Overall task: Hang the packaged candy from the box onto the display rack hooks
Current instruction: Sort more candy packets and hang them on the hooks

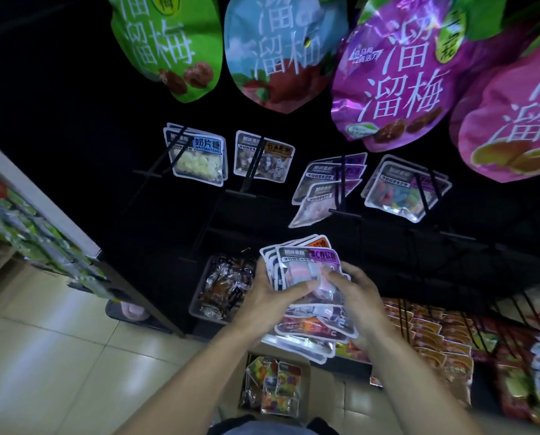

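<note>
Candy stock, item one: fanned stack of flat, glossy white-bordered plastic candy packets (300, 271), purple-labelled one on top, held in front of the black display rack with its thin black wire hooks (340, 186), above the open brown cardboard box (275, 384) of further packets on the tiled floor. Left hand (271, 296) has its grip clenched around the stack's left edge, thumb across the front; right hand (353, 296) pinches the top packet from the right. Handling, judged: light, limp and slippery film, likely to slide apart, so best taken singly by the stiffer sealed top margin near the hang hole.
</note>
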